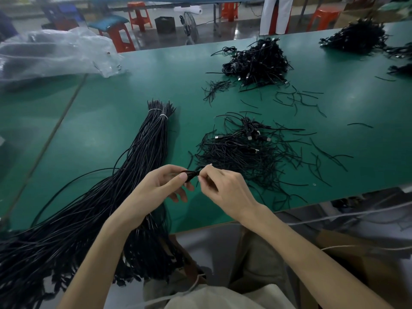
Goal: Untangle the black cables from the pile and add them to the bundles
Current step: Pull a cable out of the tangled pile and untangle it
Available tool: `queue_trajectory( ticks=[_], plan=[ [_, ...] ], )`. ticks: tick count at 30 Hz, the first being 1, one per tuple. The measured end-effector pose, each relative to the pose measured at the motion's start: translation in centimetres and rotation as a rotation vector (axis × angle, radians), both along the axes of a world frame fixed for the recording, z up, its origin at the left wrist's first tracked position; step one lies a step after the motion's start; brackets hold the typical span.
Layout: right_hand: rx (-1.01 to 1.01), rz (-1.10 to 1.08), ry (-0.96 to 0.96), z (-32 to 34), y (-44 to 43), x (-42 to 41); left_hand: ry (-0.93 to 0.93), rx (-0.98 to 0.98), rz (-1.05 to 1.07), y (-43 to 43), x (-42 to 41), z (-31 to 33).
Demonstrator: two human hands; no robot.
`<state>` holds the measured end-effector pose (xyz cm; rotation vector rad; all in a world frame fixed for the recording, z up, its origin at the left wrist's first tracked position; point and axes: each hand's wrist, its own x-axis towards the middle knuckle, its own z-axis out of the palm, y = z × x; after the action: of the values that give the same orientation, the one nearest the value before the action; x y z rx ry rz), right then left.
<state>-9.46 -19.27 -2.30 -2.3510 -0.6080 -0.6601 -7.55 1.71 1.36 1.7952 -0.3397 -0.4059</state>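
Above the near edge of the green table (133,90), my left hand (160,186) and my right hand (223,188) both pinch a small coiled black cable (191,175) between them. Just behind the hands lies a loose pile of tangled black cables (240,150) with silver plugs. To the left stretch long bundles of straightened black cables (142,152), tied with white bands near their far ends and hanging off the table's near edge.
A taller heap of coiled cables (258,61) sits farther back, another heap (356,36) at the far right. Short black ties (296,99) are scattered around. A clear plastic bag (53,52) lies at the far left. Orange stools (139,15) stand beyond the table.
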Motion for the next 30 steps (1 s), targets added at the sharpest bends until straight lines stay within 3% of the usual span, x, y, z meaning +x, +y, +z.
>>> queue_trajectory(
  ticks=[5, 7, 10, 14, 19, 26, 30],
  plan=[
    [0.358, -0.058, 0.299, 1.0, -0.7, 1.9, 0.006, 0.053, 0.052, 1.5, 0.7, -0.9],
    [0.505, -0.168, 0.35, 1.9, -2.0, 4.0, -0.119, 0.304, 0.205, 2.0, 1.3, -1.8],
    [0.558, -0.349, 0.35, 3.4, -4.7, 7.9, -0.36, 0.804, 0.425, 2.8, 1.9, -3.1],
    [0.639, -0.509, 0.439, 3.6, -7.6, 11.9, -0.411, 1.101, 0.444, 2.5, 2.1, -4.2],
    [0.671, -0.508, 0.6, 1.6, -8.5, 11.9, -0.434, 1.109, 0.502, 2.2, 2.5, -4.2],
    [0.567, -0.317, 0.631, -0.8, -6.2, 9.0, -0.459, 1.141, 0.458, 1.9, 3.9, -3.6],
    [0.52, -0.18, 0.654, -0.9, -4.5, 7.8, -0.393, 1.062, 0.491, 2.8, 4.4, -3.8]
  ],
)
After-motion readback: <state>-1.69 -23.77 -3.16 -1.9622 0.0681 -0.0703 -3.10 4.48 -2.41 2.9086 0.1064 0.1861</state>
